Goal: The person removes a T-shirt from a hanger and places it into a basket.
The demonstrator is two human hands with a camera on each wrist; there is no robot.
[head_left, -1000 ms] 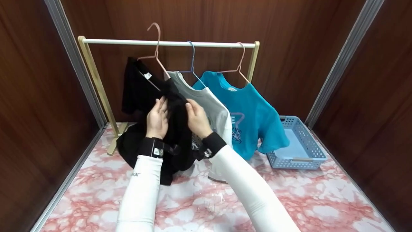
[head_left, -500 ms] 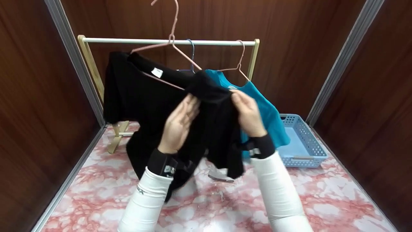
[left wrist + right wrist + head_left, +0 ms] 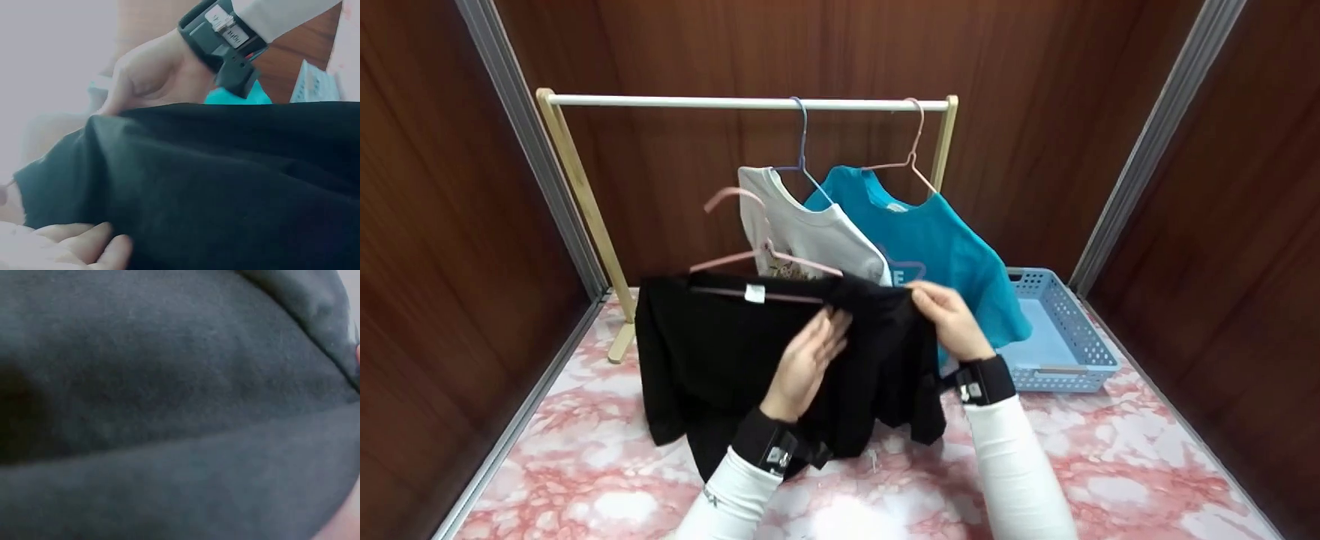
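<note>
Sagging, black, white-tagged shirt (image 3: 735, 341) on pink hanger (image 3: 727, 259), right fingers (image 3: 928, 291) pinching shirt, left fingers (image 3: 819, 331) straight

Head cam: mid area bright, side walls (image 3: 1207, 247) v. dim toward the L & R edges. Hard glare at btm ctr on the table (image 3: 1110, 465), blown to white. Black shirt (image 3: 735, 345) so dark most fold detail's lost; left hand (image 3: 808, 349) & pink hanger (image 3: 727, 260) a bit blurred. Metal strips (image 3: 1153, 142) splay toward the upper corners, wide-lens style. Left wrist cam: white haze over upper L, low contrast, fingers (image 3: 90, 242) at lower L overexposed. Right wrist cam: mostly out of focus, soft grain, dark patch mid-L, paler upper R corner.
</note>
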